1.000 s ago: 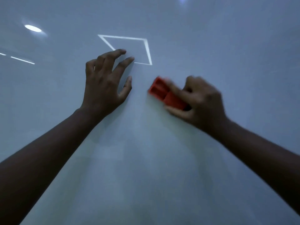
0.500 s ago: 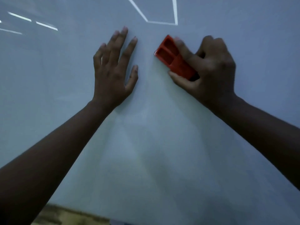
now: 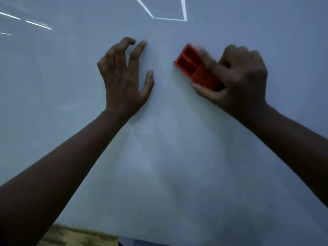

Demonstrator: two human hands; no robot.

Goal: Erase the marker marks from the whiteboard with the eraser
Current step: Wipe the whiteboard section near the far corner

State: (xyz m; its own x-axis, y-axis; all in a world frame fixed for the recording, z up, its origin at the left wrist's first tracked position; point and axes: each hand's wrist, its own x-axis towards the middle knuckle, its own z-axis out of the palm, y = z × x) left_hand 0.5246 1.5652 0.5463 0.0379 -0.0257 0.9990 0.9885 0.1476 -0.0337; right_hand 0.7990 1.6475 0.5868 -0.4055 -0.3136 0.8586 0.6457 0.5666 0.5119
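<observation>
A pale whiteboard fills nearly the whole view. My right hand grips an orange-red eraser and presses it flat on the board; the eraser's ribbed back faces me and sticks out up-left of my fingers, slightly blurred. My left hand rests on the board to the eraser's left, thumb and forefinger spread, other fingers curled, holding nothing. I see no marker marks on the board around the eraser.
Bright ceiling-light reflections show on the board: an angular outline at the top centre and streaks at the upper left. Below the board's bottom edge a strip of wooden surface shows.
The view has tilted down, so the reflections rose towards the top. My left hand's fingers have curled from flat. The eraser in my right hand has shifted slightly on the board.
</observation>
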